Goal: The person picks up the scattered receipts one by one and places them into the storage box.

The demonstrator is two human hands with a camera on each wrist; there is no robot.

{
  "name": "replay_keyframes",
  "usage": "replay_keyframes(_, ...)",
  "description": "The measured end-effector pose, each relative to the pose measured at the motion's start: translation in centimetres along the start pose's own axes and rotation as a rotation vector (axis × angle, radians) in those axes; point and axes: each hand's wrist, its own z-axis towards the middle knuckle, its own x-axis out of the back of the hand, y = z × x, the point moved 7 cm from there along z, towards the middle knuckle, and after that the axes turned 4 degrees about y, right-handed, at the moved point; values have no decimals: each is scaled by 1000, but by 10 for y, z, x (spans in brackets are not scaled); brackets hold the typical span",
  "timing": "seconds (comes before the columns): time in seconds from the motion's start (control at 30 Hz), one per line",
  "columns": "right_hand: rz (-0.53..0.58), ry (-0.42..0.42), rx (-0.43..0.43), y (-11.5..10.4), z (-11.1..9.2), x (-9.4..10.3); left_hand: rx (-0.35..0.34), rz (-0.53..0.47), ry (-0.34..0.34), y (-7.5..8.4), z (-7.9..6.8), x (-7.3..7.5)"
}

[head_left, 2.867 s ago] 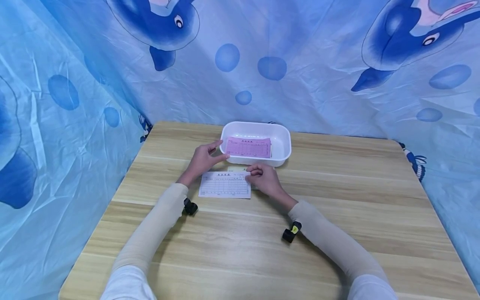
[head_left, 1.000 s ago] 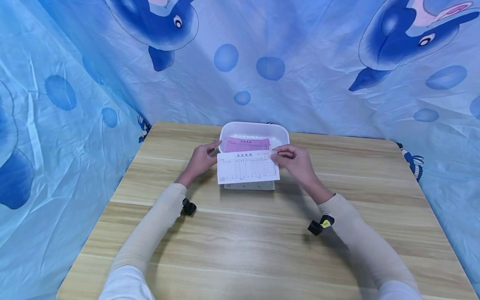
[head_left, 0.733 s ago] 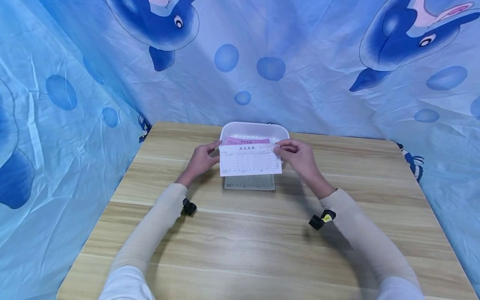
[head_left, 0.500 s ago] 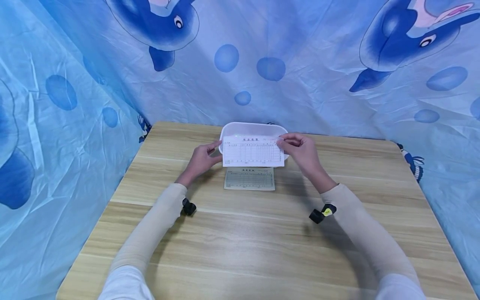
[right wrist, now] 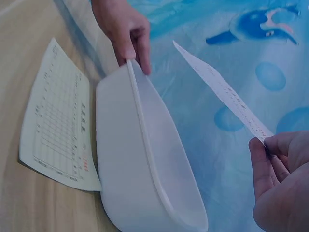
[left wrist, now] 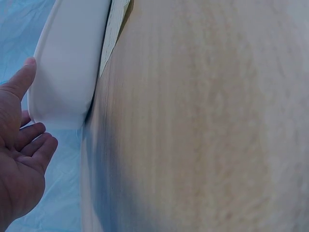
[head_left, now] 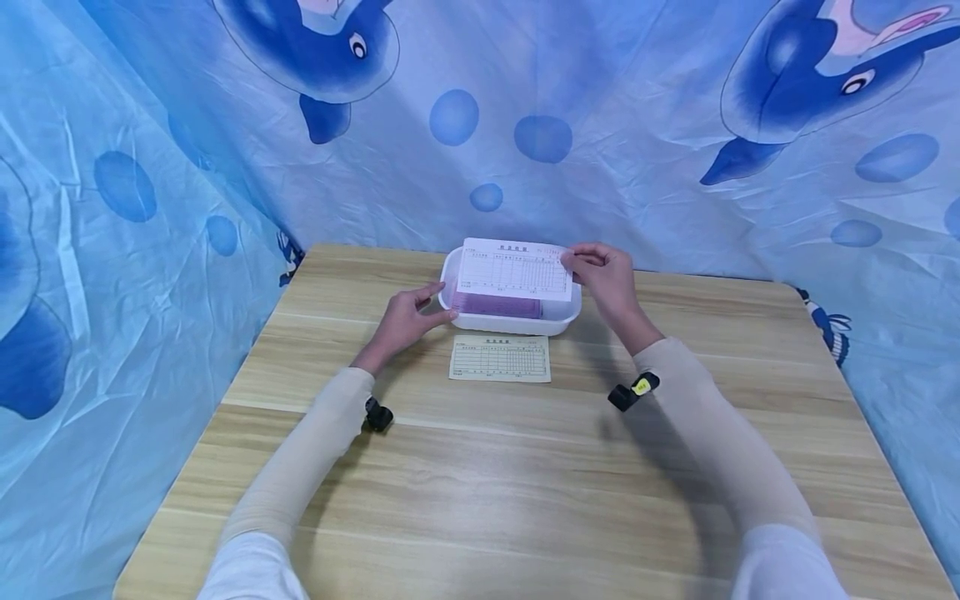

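Observation:
My right hand (head_left: 611,287) pinches the right end of a white printed receipt slip (head_left: 513,271) and holds it above a white plastic tub (head_left: 502,326). In the right wrist view the slip (right wrist: 222,92) is raised clear of the tub's rim. My left hand (head_left: 400,323) grips the tub's left end, thumb and fingers at the rim. Inside the tub lies a pink receipt slip (head_left: 498,307), its upper part hidden by the white one. A pale yellow-green receipt slip (head_left: 498,360) lies on the table just in front of the tub.
The wooden table (head_left: 480,500) reaches back to a blue curtain (head_left: 630,75) printed with dolphins. The tub stands near the table's far edge. Each forearm wears a small black wrist camera (head_left: 378,415).
My right hand picked up the white slip from the table and carried it up, right and back over the tub. This uncovered the yellow-green slip. My left hand stays on the tub.

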Motion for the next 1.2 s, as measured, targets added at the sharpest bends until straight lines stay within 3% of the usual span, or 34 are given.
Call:
replay_keyframes(0.43,-102,21,-74,15,24,-14,9,-1,8,0,-1,1)
replay_keyframes(0.83,-174,31,-106,41,30,-31,6,6,10,-1,0,0)
replay_keyframes(1.2,-268,-1,-103,50,29,-46,-5,-6,10,-1,0,0)
